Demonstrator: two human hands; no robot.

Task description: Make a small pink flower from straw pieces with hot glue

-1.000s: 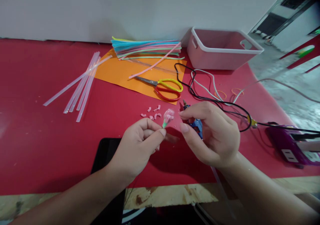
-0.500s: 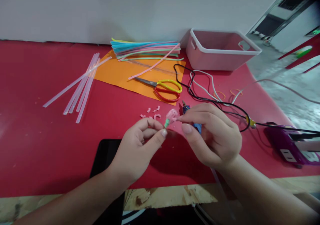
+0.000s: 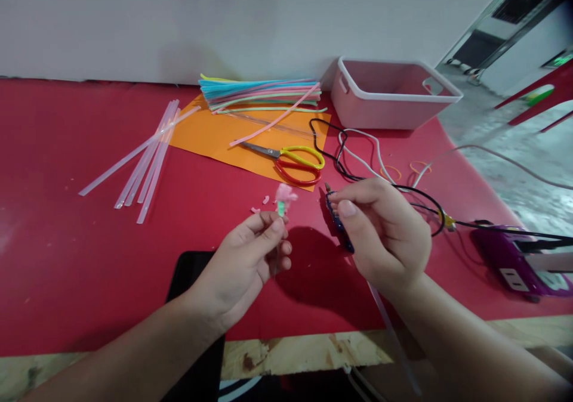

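A small pink fuzzy flower (image 3: pixel 285 194) with a green base stands upright at the fingertips of my left hand (image 3: pixel 253 253). That hand is closed, thumb and index finger pinching the flower's thin stem just under the green part. My right hand (image 3: pixel 387 235) hovers by a dark blue glue gun (image 3: pixel 336 222) lying on the table. Its fingers are curled, with the thumb and index fingertip slightly apart and nothing visible between them. The hand partly covers the gun. A long translucent glue stick (image 3: pixel 388 318) runs from under the right hand past the table's front edge.
Scissors (image 3: pixel 298 162) lie on an orange sheet (image 3: pixel 210 139) beside bundled pipe cleaners (image 3: pixel 259 92). Glue sticks (image 3: pixel 150 157) lie left; a pink bin (image 3: pixel 376 110), cables (image 3: pixel 436 202) and a purple power strip (image 3: pixel 505 259) are right. Pink scraps (image 3: pixel 265 200) and a black phone-like slab (image 3: pixel 192 271) lie near my left hand.
My left hand has moved slightly left with the flower, now upright. My right hand has come away from the flower and is beside the glue gun.
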